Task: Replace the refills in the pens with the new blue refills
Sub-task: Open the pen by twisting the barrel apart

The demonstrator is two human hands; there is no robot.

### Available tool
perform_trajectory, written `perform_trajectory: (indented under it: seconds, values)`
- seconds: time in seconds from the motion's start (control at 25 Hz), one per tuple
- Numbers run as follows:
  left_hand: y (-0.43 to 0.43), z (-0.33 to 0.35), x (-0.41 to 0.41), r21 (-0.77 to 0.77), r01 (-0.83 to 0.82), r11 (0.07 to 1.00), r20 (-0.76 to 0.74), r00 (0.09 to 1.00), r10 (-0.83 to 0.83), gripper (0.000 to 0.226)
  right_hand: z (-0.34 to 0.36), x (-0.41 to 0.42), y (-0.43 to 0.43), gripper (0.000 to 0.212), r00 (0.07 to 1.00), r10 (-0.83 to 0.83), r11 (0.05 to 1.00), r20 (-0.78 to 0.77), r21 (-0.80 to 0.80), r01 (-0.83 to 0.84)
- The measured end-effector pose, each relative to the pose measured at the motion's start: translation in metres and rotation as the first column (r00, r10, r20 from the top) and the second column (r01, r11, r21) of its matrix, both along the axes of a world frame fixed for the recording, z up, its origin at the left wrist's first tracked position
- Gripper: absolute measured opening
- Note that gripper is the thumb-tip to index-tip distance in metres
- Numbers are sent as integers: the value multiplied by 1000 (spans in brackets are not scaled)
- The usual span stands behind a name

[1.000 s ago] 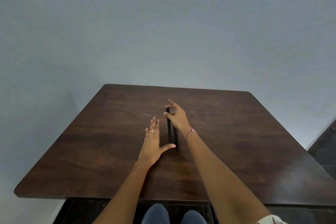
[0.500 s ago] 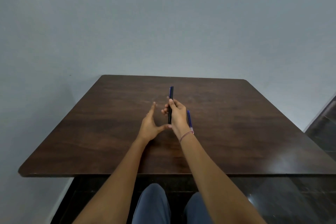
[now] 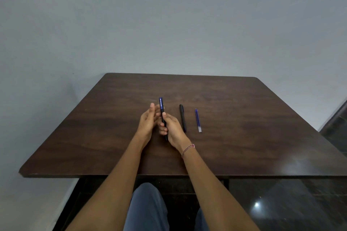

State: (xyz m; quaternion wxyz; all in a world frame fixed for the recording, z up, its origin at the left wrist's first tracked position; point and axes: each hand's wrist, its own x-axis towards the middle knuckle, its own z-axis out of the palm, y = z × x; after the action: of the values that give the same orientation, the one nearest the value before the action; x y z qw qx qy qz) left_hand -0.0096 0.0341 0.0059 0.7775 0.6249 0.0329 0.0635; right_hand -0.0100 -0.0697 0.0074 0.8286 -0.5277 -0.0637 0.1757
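Head view: I see the right hand [image 3: 173, 129] gripping a pen [image 3: 161, 108] above the table [image 3: 244, 110].
Its fingers curl round the pen's lower half, the blue end pointing away. The left hand [image 3: 148, 123] stands straight-fingered just left of it, holding nothing; I cannot tell whether it touches. A black pen [image 3: 182, 118] lies just right of the right hand, the blue refills [image 3: 198, 120] beyond.

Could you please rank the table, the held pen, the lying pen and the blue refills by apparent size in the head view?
1. table
2. held pen, though it is nearer the camera, so its lead is unsure
3. lying pen
4. blue refills, slightly shorter, thinner
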Motion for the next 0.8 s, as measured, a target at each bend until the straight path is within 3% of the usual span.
perform_trajectory:
  seconds: [0.08, 0.2, 0.44, 0.8]
  values:
    - [-1, 5, 5, -116, 73, 990, -52, 995, -80, 51, -2, 3, 0, 27, 1000, 21, 1000, -3, 13, -21]
    - [-9, 10, 14, -240, 176, 955, -3, 983, -182, 40, -2, 9, -3, 25, 999, 50, 999, 16, -1, -50]
    - [-9, 4, 20, -430, 191, 882, 67, 981, -180, 28, -3, 16, -5, 26, 991, 130, 992, 22, -7, -129]
    - [-10, 2, 24, -442, 197, 875, 39, 979, -201, 24, -1, 11, -3, 27, 989, 146, 989, 12, -36, -145]
